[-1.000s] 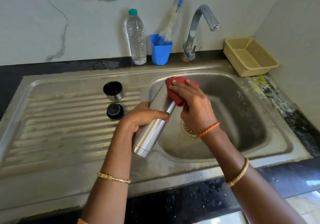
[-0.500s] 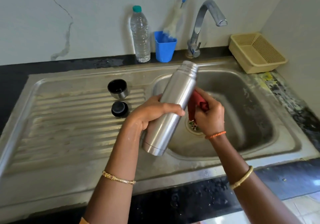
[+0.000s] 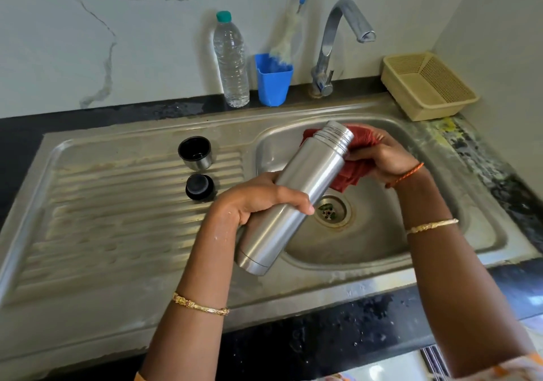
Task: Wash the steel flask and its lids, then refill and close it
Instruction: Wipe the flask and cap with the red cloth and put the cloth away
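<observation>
The open steel flask (image 3: 302,186) is held tilted over the sink basin (image 3: 440,233), its threaded mouth pointing up and to the right. My left hand (image 3: 261,198) grips its lower body. My right hand (image 3: 382,157) holds a red cloth (image 3: 352,171) pressed against the far side of the flask near its neck. On the draining board (image 3: 102,219) stand the steel cup lid (image 3: 194,152), mouth up, and in front of it the black stopper lid (image 3: 199,187).
A plastic water bottle (image 3: 231,60), a blue cup (image 3: 273,82) with a bottle brush (image 3: 286,39) and the tap (image 3: 338,42) line the back wall. A cream basket (image 3: 429,86) sits at the back right corner. The drain (image 3: 330,211) is open.
My right hand has slid the red cloth up from the flask's middle to its neck. The flask stays tilted in my left hand.
</observation>
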`<state>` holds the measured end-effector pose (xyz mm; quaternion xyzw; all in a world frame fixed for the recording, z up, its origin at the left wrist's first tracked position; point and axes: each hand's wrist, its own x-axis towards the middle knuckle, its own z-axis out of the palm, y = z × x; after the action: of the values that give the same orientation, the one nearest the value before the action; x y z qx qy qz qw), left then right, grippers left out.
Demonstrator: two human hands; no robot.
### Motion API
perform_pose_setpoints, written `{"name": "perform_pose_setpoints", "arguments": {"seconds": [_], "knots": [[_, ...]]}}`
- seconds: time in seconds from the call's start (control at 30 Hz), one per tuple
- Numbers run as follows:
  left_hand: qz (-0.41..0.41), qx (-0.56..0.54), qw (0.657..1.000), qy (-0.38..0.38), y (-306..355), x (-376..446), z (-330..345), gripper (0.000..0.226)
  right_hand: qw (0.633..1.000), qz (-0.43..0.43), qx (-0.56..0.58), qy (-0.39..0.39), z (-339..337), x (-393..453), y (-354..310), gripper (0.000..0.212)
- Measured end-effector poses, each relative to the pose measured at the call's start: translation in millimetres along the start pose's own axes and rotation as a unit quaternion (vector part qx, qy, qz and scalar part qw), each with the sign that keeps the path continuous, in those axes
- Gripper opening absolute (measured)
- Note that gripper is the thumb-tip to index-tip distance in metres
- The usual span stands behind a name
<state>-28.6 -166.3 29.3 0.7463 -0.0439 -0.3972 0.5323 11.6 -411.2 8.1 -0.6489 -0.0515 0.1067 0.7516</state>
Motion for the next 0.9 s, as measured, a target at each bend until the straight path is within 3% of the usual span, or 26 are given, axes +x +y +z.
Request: {"name": "perform_pose_setpoints", "arguments": {"seconds": [0.13, 0.27, 0.33, 0.43, 0.57, 0.7, 0.83, 0.9], "knots": [[-0.016, 0.078, 0.997, 0.010, -3, -3, 0, 0.062, 0.979, 0.084, -0.150, -0.110, -12, 6, -25, 0.045], [-0.042, 0.162, 0.985, 0.051, -13, 6, 9, 0.063, 0.921, 0.104, -0.319, -0.200, 2, 8, -58, 0.048], [-0.049, 0.149, 0.984, 0.089, -18, 14, 13, 0.066, 0.896, 0.082, -0.399, -0.177, 18, 7, -66, 0.050], [-0.044, 0.078, 0.986, 0.141, -21, 21, 13, 0.066, 0.863, -0.032, -0.496, -0.086, 46, -3, -56, 0.054], [-0.010, -0.005, 0.984, 0.177, -24, 21, 10, 0.051, 0.843, -0.209, -0.495, 0.028, 68, -28, -8, 0.056], [0.024, -0.044, 0.982, 0.181, -29, 23, 11, 0.051, 0.852, -0.273, -0.434, 0.107, 83, -47, 25, 0.061], [0.071, -0.167, 0.968, 0.171, -32, 28, 19, 0.032, 0.876, -0.289, -0.369, 0.114, 107, -63, 42, 0.041], [0.091, -0.208, 0.959, 0.172, -34, 31, 20, 0.035, 0.894, -0.272, -0.336, 0.120, 113, -67, 47, 0.042]]}}
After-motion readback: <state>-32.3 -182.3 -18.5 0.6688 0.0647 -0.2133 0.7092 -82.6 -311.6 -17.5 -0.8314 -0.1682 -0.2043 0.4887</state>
